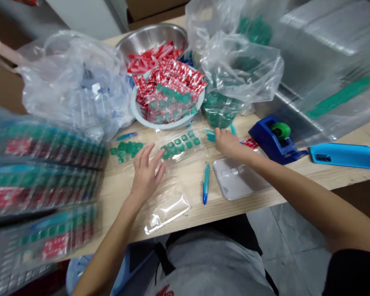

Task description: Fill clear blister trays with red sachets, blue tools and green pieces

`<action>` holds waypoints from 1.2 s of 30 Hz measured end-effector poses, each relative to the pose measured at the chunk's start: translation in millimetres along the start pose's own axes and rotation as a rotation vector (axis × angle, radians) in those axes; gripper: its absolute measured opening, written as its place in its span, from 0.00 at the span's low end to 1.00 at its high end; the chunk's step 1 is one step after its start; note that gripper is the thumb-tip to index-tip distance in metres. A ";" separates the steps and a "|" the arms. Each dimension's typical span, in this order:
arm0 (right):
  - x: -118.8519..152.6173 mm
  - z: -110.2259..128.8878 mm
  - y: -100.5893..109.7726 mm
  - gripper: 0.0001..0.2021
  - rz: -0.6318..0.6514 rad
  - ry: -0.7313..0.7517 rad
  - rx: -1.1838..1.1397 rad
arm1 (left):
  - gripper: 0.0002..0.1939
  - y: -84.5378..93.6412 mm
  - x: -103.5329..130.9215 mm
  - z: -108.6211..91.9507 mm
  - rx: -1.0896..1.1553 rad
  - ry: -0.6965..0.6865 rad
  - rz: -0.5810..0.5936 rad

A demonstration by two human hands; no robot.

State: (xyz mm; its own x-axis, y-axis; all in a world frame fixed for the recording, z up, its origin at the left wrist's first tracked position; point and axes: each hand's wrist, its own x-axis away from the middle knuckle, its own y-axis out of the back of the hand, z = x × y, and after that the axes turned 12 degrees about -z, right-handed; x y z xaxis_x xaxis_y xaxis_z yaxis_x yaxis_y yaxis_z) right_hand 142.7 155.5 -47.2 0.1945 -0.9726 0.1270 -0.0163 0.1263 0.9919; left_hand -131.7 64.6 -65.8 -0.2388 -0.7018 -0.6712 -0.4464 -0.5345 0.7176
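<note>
My left hand is open, its fingers spread over the table between a loose pile of green square pieces and a clear plastic tray. That tray holds two rows of green pieces. My right hand is closed, fingertips bent down beside a teal pen-like item; whatever it grips is hidden. Below it lies a translucent white tray. A blue-and-teal pen rests between my forearms. Nearer me is an empty clear blister tray.
Stacked filled packs stand at left. Behind are a bowl of red packets, a steel bowl and plastic bags, one with green pieces. A blue tape dispenser and blue phone lie at right.
</note>
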 end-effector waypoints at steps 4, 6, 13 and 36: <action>-1.5 -12.0 6.4 0.17 -0.021 0.093 -0.014 | 0.18 32.9 4.1 0.9 0.016 0.250 -0.020; -3.5 -18.6 12.6 0.13 -0.025 0.104 -0.020 | 0.17 46.7 9.5 1.5 0.023 0.353 -0.058; 11.7 -28.2 47.3 0.07 -0.138 -0.010 -0.080 | 0.14 67.8 42.4 -5.3 0.147 0.631 -0.212; 104.6 98.0 1.6 0.19 0.048 -0.393 -1.979 | 0.11 50.9 45.5 -8.9 0.262 0.822 -0.175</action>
State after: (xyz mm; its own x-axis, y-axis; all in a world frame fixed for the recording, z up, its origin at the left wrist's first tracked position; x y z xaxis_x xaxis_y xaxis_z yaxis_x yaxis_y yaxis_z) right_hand 66.9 34.9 -31.6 0.0393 -0.9093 0.4142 0.9289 -0.1195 -0.3506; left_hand -157.6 1.3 -58.2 0.5033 -0.7906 -0.3488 -0.6258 -0.6118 0.4837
